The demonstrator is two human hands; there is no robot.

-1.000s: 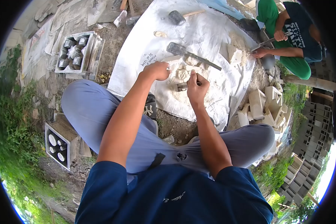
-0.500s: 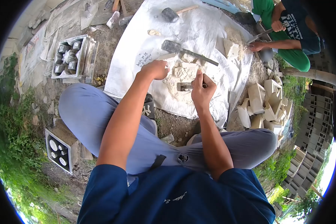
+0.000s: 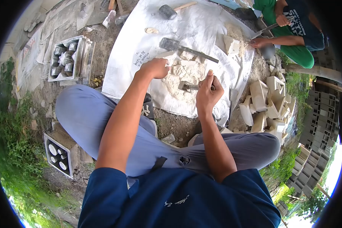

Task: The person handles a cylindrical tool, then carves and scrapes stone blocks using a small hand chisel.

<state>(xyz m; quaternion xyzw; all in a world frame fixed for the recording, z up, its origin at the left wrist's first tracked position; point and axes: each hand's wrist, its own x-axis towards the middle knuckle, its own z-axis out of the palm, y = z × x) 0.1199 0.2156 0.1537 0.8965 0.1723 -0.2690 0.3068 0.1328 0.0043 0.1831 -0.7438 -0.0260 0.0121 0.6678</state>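
My right hand is closed around the handle of a small hammer, whose metal head lies over pale rubble on the white sheet. Closed at the left edge of the rubble is my left hand, touching a pale flat piece. Between and beyond the hands are crumbled pale chunks. A dark mallet lies just past them, with a dark bar beside it pointing right. Farther off rests a second mallet with a wooden handle.
At the upper right a person in green trousers holds a long tool near a pale block. Broken pale pieces are heaped at the right. Two box moulds stand at the left.
The hammer in my right hand has tilted and shifted slightly lower over the rubble. My left hand stays by the pale piece. The whole view has shifted a little.
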